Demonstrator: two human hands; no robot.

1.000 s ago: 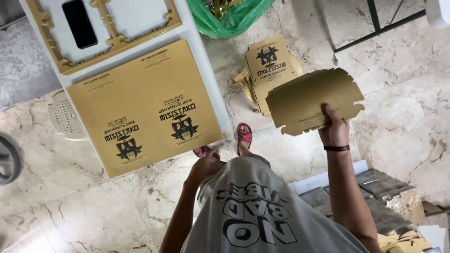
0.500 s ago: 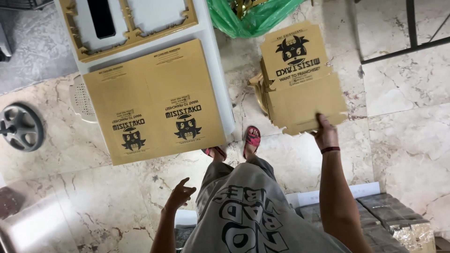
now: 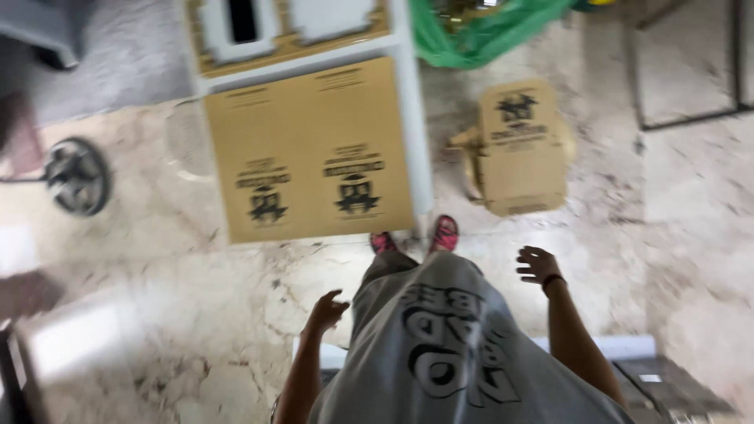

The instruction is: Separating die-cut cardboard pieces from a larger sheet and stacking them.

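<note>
Cardboard stack (image 3: pixel 520 149) on floor — right hand (image 3: pixel 539 265) above, empty, fingers spread

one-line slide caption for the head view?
Standing person, both hands empty: right hand above a stack of brown cardboard boxes on the marble floor; left hand hangs free.

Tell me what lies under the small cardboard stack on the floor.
The stack rests on marble floor; more flat brown pieces poke out at its left. Anything beneath is covered.

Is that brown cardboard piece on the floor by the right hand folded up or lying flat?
Flat, as far as the blur shows: the cardboard piece lies printed face up on a small stack, clear of the empty right hand.
</note>
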